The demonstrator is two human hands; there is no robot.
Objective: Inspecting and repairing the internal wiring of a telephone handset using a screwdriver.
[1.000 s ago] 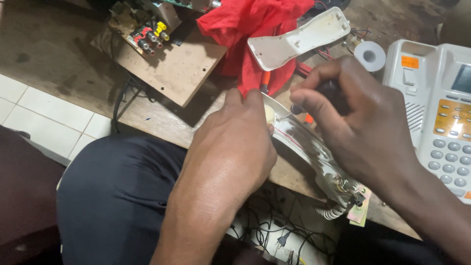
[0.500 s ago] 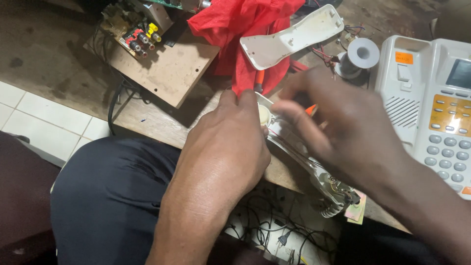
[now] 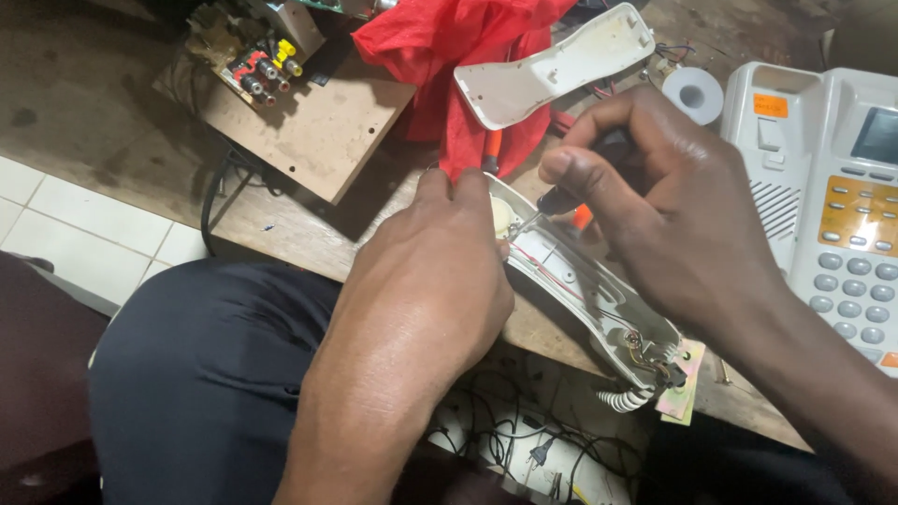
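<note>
My left hand (image 3: pixel 421 281) grips the near end of an opened white telephone handset (image 3: pixel 599 299), whose inner wires and small parts show. My right hand (image 3: pixel 673 206) is closed on a screwdriver with a black and orange handle (image 3: pixel 575 210), its tip down inside the handset near the round earpiece (image 3: pixel 503 215). The handset's loose white cover (image 3: pixel 552 70) lies just behind, on a red cloth (image 3: pixel 449 47). A coiled cord (image 3: pixel 622 400) hangs from the handset's far end.
A white desk telephone base (image 3: pixel 823 187) with grey keys stands at the right. A roll of white tape (image 3: pixel 694 93) lies behind it. A wooden board with a circuit and coloured sockets (image 3: pixel 281 103) sits at the back left. Cables and plugs (image 3: pixel 524 449) lie under the table edge.
My right hand has lifted and curled back, baring more of the handset's inside. The view has shifted slightly; my left hand keeps its grip.
</note>
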